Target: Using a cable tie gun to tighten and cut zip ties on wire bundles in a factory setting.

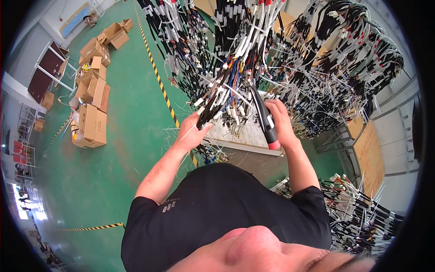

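Left: open cardboard boxes (95, 127) line the green floor (124, 167), their contents largely indistinct. Centre: the left hand (191, 132) closes its fingers around black cables (207, 115) above a pale panel (250, 137). Right of these: the right hand's (282, 121) fingers grip a black, red-ended tool (263, 113).

Cardboard boxes (103, 96) (several open) stand on the green floor (131, 113).
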`<act>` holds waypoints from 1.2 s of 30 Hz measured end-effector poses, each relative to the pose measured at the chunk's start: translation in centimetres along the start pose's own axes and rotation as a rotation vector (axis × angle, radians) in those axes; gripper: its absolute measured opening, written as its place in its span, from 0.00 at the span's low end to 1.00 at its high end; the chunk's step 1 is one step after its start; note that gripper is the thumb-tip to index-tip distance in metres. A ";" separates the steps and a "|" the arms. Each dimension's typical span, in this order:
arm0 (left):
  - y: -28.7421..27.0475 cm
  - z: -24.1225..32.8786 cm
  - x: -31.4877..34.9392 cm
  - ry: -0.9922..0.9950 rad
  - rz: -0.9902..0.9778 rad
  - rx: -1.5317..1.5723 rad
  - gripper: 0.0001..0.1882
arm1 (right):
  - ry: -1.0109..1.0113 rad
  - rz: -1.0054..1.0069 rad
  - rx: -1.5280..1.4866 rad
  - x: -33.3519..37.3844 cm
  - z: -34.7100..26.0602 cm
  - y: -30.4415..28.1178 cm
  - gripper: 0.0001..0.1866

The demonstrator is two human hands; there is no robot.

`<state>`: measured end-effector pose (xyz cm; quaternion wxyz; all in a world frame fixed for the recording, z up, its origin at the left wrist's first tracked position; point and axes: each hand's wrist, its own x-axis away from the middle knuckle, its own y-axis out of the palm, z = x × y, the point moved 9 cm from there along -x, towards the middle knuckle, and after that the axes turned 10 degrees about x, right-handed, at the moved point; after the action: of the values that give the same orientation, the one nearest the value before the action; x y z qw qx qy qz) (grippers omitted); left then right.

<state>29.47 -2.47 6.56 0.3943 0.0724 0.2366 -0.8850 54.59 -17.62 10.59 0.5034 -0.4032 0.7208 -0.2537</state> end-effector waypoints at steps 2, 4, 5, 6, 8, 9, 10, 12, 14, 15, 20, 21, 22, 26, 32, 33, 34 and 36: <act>-0.1 -0.9 -0.3 -0.156 -0.062 -0.079 0.17 | 0.029 -0.012 0.061 1.5 0.8 0.2 0.22; 0.9 -1.5 -0.2 -0.272 -0.169 0.070 0.15 | 0.104 0.039 0.031 2.6 1.7 0.5 0.20; 1.2 -1.2 -0.2 -0.261 -0.222 0.061 0.15 | 0.139 0.062 -0.020 2.5 1.5 0.1 0.21; 1.1 -1.9 -0.1 -0.262 -0.218 0.062 0.15 | 0.174 0.084 -0.069 2.2 1.1 -0.5 0.21; 1.9 -4.5 0.5 -0.386 -0.277 0.172 0.15 | 0.182 0.094 -0.072 1.6 0.2 -1.8 0.21; 2.4 -4.2 0.4 -0.374 -0.324 0.224 0.14 | 0.169 0.079 -0.103 1.0 -0.2 -2.4 0.22; 2.6 -4.0 0.3 -0.388 -0.342 0.244 0.14 | 0.208 0.053 -0.215 0.5 -1.3 -3.1 0.23; 3.3 -4.0 0.6 -0.405 -0.403 0.363 0.25 | 0.185 -0.148 -0.315 -0.5 -2.8 -4.1 0.24; 3.9 -3.9 0.5 -0.372 -0.458 0.331 0.27 | 0.305 -0.229 -0.667 -1.2 -2.5 -4.0 0.20; 4.2 -3.4 0.5 -0.374 -0.470 0.349 0.26 | 0.396 -0.304 -0.689 -1.3 -2.1 -3.9 0.20; 4.4 -2.4 0.5 -0.256 -0.439 0.206 0.26 | 0.399 -0.458 -0.648 -4.9 -3.6 -5.1 0.20; 4.4 -2.6 0.5 -0.278 -0.433 0.182 0.24 | 0.418 -0.476 -0.627 -5.1 -3.6 -5.1 0.20; 4.2 -2.6 0.6 -0.280 -0.426 0.086 0.25 | 0.436 -0.495 -0.605 -5.4 -3.7 -5.0 0.21; 4.0 -0.8 0.6 -0.186 -0.377 0.025 0.28 | 0.417 -0.543 -0.580 -6.7 -4.3 -4.8 0.22; 3.7 0.5 0.7 -0.123 -0.308 -0.016 0.30 | 0.347 -0.652 -0.417 -8.4 -6.8 -5.3 0.18; 3.6 0.3 0.8 -0.126 -0.299 -0.006 0.30 | 0.281 -0.723 -0.312 -8.7 -7.7 -5.5 0.17; 3.5 0.2 0.9 -0.134 -0.295 -0.023 0.29 | 0.213 -0.791 -0.208 -8.8 -8.4 -5.4 0.16; 3.2 0.3 0.9 -0.127 -0.277 -0.043 0.25 | 0.184 -0.799 -0.167 -9.1 -8.8 -5.4 0.16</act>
<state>31.23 -5.11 5.33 0.2839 -0.0257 0.2380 -0.9285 49.66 -13.35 22.74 0.2646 -0.6662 0.5677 -0.4047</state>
